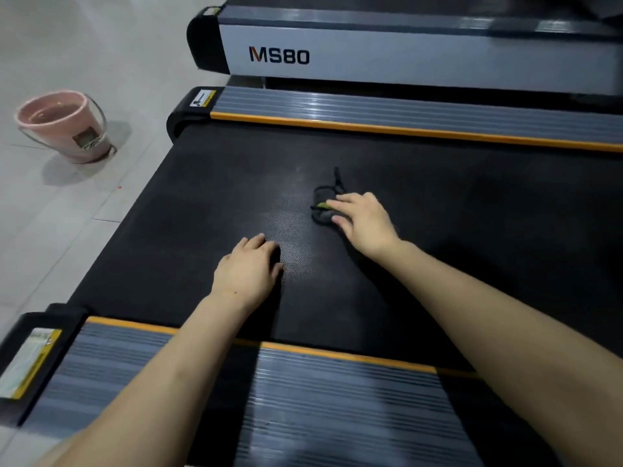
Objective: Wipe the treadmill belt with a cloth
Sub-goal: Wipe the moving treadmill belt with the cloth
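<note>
Near side rail (337, 399) under both forearms. Left hand (247, 269) flat, empty on belt (202, 210). Right hand (365, 222) fingers spread, pressing dark cloth (322, 197): soft, light, likely bunches; pin it by its middle.

**A gym floor, most likely**

We take this for a gym or fitness room: two treadmills stand side by side, the near one's black belt (236, 183) flanked by ribbed grey side rails (337, 409), the far one (404, 59) marked "MS80". Pale floor tiles (67, 230) carry a pink bucket (64, 126) beyond the belt's left end.
</note>
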